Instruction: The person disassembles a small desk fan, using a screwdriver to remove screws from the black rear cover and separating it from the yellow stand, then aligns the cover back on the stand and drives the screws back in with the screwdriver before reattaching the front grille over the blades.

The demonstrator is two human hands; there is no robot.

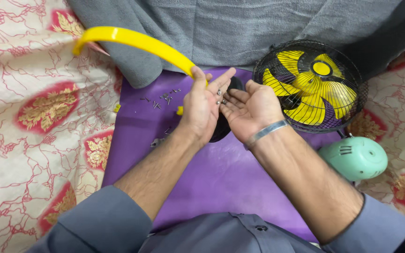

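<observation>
While both hands meet over the purple mat, the head view shows them near its far end, with bare mat running back toward the person's body and open room there. The left hand is raised, its thumb and fingers pinching a long yellow band that arcs up and away to the left over the patterned cloth. The right hand lies palm up and open, fingers loosely spread; a few small screws sit at the fingertips between the two palms, though whether they rest on one hand or the other is hard to tell.

Just right of the right hand stands a fan with yellow blades inside a black wire guard, close enough to hem that side in. Below it lies a pale green motor housing, near the right forearm. Left of the hands, more loose screws are scattered on the mat, and a small yellow piece lies just beside the left wrist. A grey blanket bounds the mat's far edge.

A black object shows only in slivers behind the hands, too covered to name. The mat's near edge is hidden by the person's grey shirt, and the blanket is cut off by the top of the frame.
</observation>
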